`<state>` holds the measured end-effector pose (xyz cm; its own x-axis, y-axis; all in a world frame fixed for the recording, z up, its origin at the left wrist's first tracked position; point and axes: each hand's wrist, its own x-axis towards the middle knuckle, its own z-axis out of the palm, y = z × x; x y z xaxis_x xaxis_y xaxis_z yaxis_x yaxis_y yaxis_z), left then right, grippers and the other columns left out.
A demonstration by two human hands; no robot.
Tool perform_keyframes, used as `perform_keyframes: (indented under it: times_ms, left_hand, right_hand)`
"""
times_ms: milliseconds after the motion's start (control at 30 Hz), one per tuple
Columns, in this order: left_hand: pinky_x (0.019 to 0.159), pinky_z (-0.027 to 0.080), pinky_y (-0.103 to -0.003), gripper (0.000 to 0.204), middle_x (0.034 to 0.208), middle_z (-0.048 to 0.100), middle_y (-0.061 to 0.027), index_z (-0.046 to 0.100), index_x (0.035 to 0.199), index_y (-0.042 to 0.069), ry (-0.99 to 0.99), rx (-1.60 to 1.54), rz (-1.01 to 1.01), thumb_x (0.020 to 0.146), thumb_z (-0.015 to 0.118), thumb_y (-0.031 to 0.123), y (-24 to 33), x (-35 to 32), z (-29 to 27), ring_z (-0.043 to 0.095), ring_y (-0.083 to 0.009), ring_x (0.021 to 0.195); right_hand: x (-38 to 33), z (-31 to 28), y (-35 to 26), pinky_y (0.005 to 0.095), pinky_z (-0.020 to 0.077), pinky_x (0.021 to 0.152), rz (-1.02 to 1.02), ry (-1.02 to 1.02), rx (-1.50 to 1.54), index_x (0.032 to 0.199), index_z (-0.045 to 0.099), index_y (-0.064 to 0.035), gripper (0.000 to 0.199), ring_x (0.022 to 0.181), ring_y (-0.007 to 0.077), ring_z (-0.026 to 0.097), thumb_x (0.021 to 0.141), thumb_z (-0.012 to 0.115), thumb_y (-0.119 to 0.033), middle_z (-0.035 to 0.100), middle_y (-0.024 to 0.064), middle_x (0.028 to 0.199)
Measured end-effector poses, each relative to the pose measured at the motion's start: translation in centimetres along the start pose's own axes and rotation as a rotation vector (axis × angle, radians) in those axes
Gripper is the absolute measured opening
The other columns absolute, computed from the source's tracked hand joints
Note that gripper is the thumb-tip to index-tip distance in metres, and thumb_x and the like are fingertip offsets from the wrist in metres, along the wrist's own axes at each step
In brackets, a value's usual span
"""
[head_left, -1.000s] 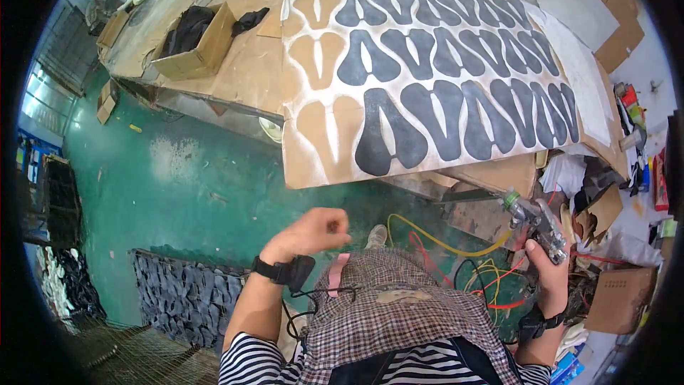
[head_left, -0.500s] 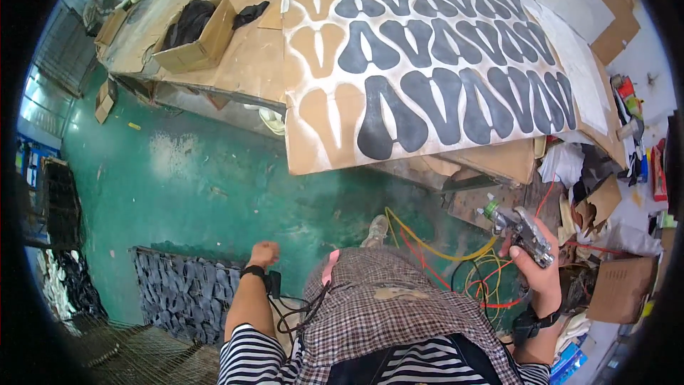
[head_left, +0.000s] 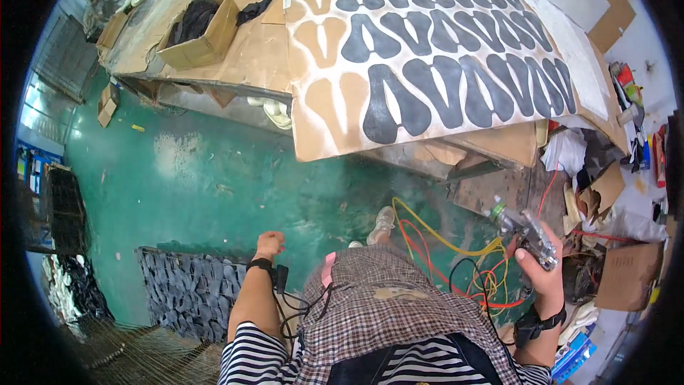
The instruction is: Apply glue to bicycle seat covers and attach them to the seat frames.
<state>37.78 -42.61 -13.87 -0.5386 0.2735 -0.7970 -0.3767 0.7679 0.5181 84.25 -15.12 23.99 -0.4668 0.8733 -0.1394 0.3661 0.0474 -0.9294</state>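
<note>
My right hand (head_left: 539, 271) grips a metal spray gun (head_left: 522, 229) at the lower right, its nozzle aimed up and left. My left hand (head_left: 270, 244) is a closed fist holding nothing, low at my side over the green floor, with a black band on the wrist. Ahead, a cardboard sheet (head_left: 318, 132) lies on the workbench, covered with several dark grey sole-shaped pieces (head_left: 442, 78); its left part shows only bare tan outlines.
Yellow, red and black hoses (head_left: 456, 253) coil on the floor by my foot. A rack of dark pieces (head_left: 189, 292) stands at lower left. An open cardboard box (head_left: 203, 36) sits on the bench. Clutter and boxes (head_left: 627, 278) crowd the right side.
My left hand has dropped from chest height to my side. My right hand with the spray gun has shifted slightly, and the view has tilted so the bench sits lower in the frame.
</note>
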Motion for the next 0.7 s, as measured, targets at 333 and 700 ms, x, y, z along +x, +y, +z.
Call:
perform_keyframes:
  times_ms: [333, 700]
  left_hand:
    - [0.047, 0.043, -0.030, 0.015, 0.080, 0.066, -0.0041, 0.066, 0.095, 0.007, -0.008, 0.087, 0.018, 0.090, 0.062, 0.021, -0.2, -0.7, 1.1, 0.061, -0.0174, 0.059]
    - [0.052, 0.045, -0.031, 0.014, 0.080, 0.065, -0.0064, 0.063, 0.098, 0.006, -0.045, 0.035, -0.011, 0.089, 0.061, 0.018, -1.0, -0.3, 1.1, 0.060, -0.0185, 0.061]
  right_hand:
    - [-3.6, -1.1, 0.1, 0.0280, 0.0495, 0.069, 0.030, -0.020, -0.072, 0.125, 0.055, 0.0031, 0.053, 0.075, 0.0138, 0.063, 0.080, 0.072, -0.021, 0.065, 0.0071, 0.085]
    - [-3.1, -0.3, -0.1, 0.0293, 0.0507, 0.070, 0.010, 0.080, 0.069, 0.127, 0.052, 0.0049, 0.057, 0.075, 0.0156, 0.063, 0.080, 0.072, -0.020, 0.066, 0.0086, 0.087]
